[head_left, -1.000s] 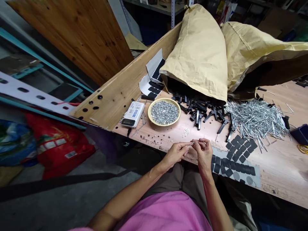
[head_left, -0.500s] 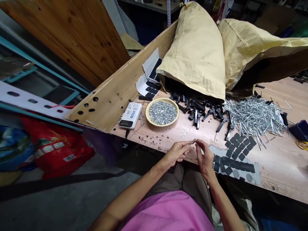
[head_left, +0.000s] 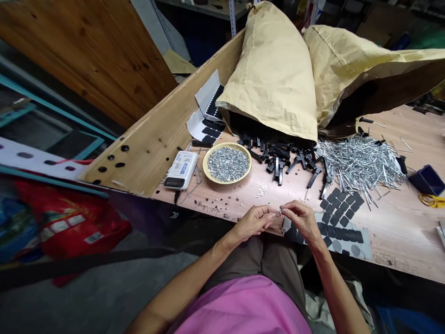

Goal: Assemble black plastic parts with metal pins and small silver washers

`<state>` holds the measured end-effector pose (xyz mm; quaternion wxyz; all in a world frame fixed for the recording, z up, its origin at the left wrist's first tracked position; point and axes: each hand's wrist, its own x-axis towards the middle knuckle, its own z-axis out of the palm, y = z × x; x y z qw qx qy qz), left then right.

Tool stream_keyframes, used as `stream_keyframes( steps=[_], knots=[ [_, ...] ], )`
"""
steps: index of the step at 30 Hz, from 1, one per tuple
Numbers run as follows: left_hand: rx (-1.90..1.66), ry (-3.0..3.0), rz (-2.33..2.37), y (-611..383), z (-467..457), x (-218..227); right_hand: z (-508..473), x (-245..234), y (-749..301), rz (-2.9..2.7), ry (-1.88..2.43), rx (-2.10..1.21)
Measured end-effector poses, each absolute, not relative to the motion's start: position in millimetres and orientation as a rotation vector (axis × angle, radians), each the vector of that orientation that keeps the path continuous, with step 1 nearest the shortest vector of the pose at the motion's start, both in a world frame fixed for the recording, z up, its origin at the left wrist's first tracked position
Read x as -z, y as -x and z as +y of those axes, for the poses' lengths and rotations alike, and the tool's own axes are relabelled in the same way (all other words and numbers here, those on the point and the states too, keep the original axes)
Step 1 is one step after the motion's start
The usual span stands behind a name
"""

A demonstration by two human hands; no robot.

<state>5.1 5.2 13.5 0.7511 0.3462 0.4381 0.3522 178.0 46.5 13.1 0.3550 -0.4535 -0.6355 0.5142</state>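
My left hand is closed around a thin metal pin at the table's front edge, its tip pointing right. The fingertips of my right hand pinch the pin's far end; any small piece between them is too small to make out. Just beyond my hands lies a small cluster of light ring washers. Farther back stands a yellow bowl full of tiny shiny metal pieces. Black plastic parts and a heap of long metal pins spread to the right of it.
Two large paper sacks lie at the back, mouths toward me. A white power bank sits by the wooden side board. Right of my hands is a grey sheet with black pads. A dark blue box stands far right.
The view has shifted slightly, so the table things appear farther left. My right hand has turned flatter, its wrist farther right, with its fingertips still at the pin's end.
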Motion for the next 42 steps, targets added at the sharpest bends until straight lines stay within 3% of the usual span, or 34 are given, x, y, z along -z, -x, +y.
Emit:
stream_keyframes(
  steps=[7, 14, 35, 42],
  knots=[
    [-0.753, -0.891, 0.992, -6.6, 5.7, -10.6, 40.7, -9.7, -179.6, -1.609, 1.151, -1.334],
    [-1.04, -1.273, 1.284, -18.0, -2.5, -9.9, 42.5, -12.2, -181.1, -1.66, 1.229, -1.169],
    [-0.841, -0.74, 1.004, -19.7, 1.0, -12.4, 35.5, -17.0, -176.5, -1.664, 1.207, -1.03],
    [-0.761, -0.737, 0.97, -16.8, 3.7, -15.8, 43.8, -25.2, -185.1, -1.618, 1.151, -1.32]
  ],
)
